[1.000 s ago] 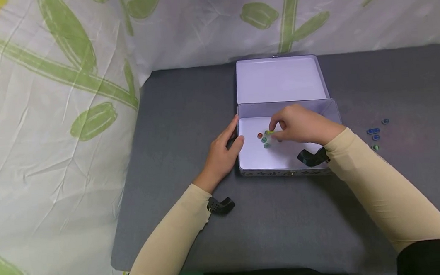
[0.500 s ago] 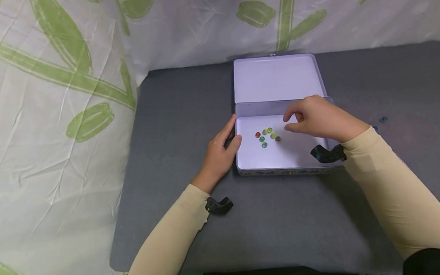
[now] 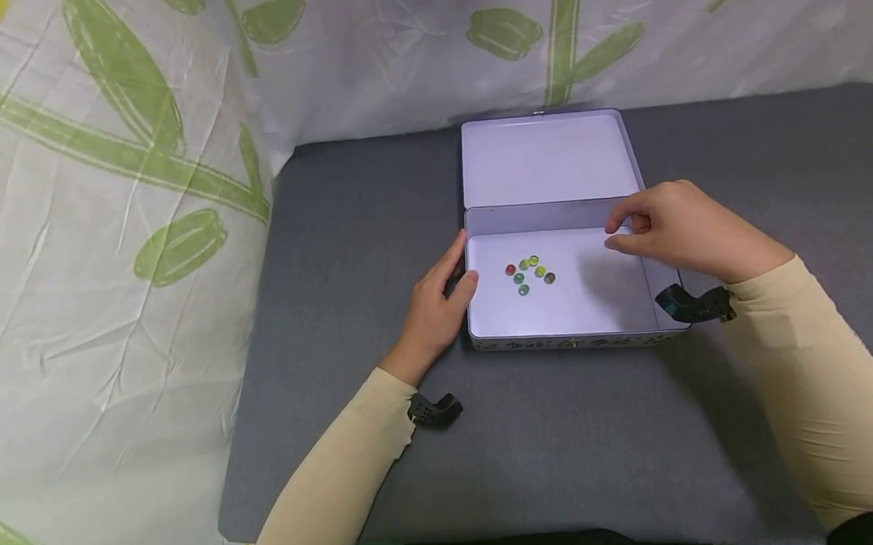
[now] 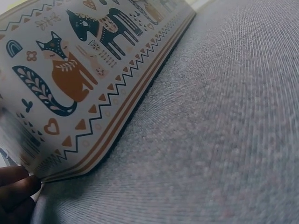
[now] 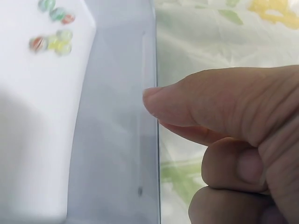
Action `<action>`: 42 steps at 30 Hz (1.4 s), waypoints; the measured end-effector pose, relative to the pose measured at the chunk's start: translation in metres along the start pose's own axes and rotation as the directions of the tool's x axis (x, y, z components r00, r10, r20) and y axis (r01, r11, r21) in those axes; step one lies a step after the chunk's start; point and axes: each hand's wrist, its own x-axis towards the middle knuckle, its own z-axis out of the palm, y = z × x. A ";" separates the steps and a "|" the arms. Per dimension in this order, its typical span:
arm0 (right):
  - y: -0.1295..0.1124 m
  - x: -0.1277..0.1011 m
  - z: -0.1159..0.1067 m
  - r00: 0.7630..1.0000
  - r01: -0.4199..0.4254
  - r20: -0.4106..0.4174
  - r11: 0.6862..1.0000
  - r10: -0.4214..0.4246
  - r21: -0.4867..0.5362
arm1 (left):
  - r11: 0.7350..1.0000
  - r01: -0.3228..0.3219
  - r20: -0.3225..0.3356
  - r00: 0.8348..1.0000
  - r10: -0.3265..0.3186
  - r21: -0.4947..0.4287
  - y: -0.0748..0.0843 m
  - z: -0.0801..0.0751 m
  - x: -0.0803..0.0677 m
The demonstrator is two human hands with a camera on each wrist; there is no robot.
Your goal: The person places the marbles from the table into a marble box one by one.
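A shallow tin box [image 3: 587, 310] stands on the grey table with its lid tipped back. Inside, several glass marbles lie in a loose cluster, among them a red marble [image 3: 510, 269], a green marble [image 3: 524, 290] and a yellow-green marble [image 3: 540, 272]. My left hand [image 3: 433, 310] rests against the box's left side, its fingers [image 4: 18, 189] at a corner of the patterned wall. Over the box's right side hovers my right hand [image 3: 689, 230], holding nothing. Thumb and forefinger stand slightly apart in the head view; the other fingers [image 5: 229, 161] are bent.
The raised lid [image 3: 549, 159] leans back behind the box. A white cloth [image 3: 395, 52] with green leaf prints hangs along the back and left of the grey table [image 3: 360, 219]. My right forearm [image 3: 820, 384] crosses the table's right side.
My right hand has lifted away from the marbles and moved right to the box's right wall. It now hides the blue marbles seen earlier on the table. The left hand has stayed put.
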 end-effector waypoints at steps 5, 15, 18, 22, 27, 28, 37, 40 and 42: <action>0.015 -0.010 -0.005 0.999 -0.033 -0.016 0.999 0.033 -0.015 | 1.000 -0.005 0.002 1.000 0.005 -0.008 0.000 0.000 0.000; 0.046 -0.033 -0.013 0.995 -0.099 -0.028 0.995 0.099 -0.021 | 0.999 0.020 0.000 1.000 -0.020 -0.026 -0.003 0.000 -0.003; 0.054 -0.040 -0.014 0.992 -0.120 -0.035 0.993 0.119 -0.012 | 0.999 0.019 -0.005 1.000 -0.019 -0.033 -0.004 0.001 -0.005; 0.064 -0.050 -0.015 0.989 -0.144 -0.044 0.990 0.144 -0.010 | 0.999 0.022 -0.004 1.000 -0.022 -0.026 -0.001 0.000 -0.004; 0.075 -0.062 -0.013 0.986 -0.162 -0.053 0.986 0.160 -0.042 | 1.000 0.021 0.003 1.000 -0.021 -0.014 0.002 0.000 -0.002; 0.077 -0.064 -0.012 0.986 -0.161 -0.055 0.986 0.158 -0.050 | 1.000 0.022 0.002 1.000 -0.022 -0.011 0.002 0.000 -0.003; 0.100 -0.082 -0.001 0.981 -0.196 -0.029 0.978 0.194 -0.066 | 1.000 0.025 -0.002 1.000 -0.025 -0.013 0.001 -0.001 -0.003; 0.106 -0.088 0.005 0.978 -0.209 -0.015 0.976 0.209 -0.061 | 1.000 0.014 -0.001 1.000 -0.014 -0.018 0.001 -0.001 -0.002; 0.110 -0.091 0.007 0.978 -0.211 -0.013 0.976 0.210 -0.059 | 1.000 0.013 0.000 1.000 -0.013 -0.021 0.000 -0.001 -0.002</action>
